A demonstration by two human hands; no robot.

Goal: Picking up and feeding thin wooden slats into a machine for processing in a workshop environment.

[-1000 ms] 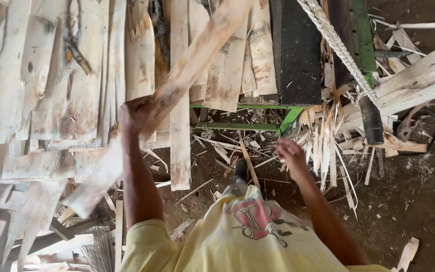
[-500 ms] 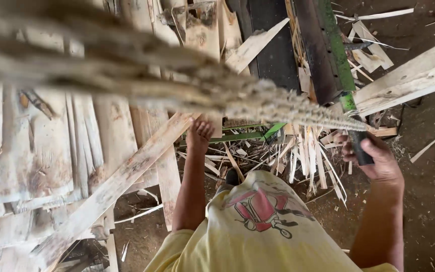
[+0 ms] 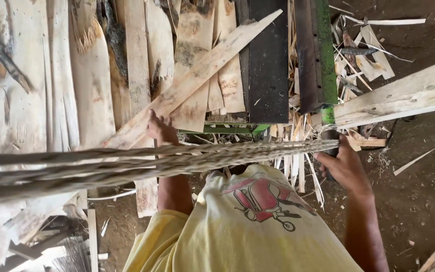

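My left hand (image 3: 160, 129) grips a long pale wooden slat (image 3: 212, 60) near its lower part. The slat lies slanted across a pile of veneer sheets (image 3: 91, 90), its far end reaching a dark machine bed (image 3: 268, 70). My right hand (image 3: 344, 167) is closed around a dark handle (image 3: 331, 135) below a green upright bar (image 3: 324, 55). A blurred, twisted bundle of fibres (image 3: 127, 163) crosses the view close to the camera and ends near my right hand. Whether that hand also holds it cannot be told.
Rough bark-edged boards and thin sheets cover the left side. A thick pale beam (image 3: 409, 95) juts in from the right. Splinters and offcuts (image 3: 298, 156) litter the dirt floor (image 3: 419, 201) under a green frame (image 3: 222, 130). My yellow shirt fills the bottom.
My left hand has lowered the slat from overhead to a slant across the pile. My right hand has moved right and closed on the dark handle. The fibre bundle now crosses the view horizontally.
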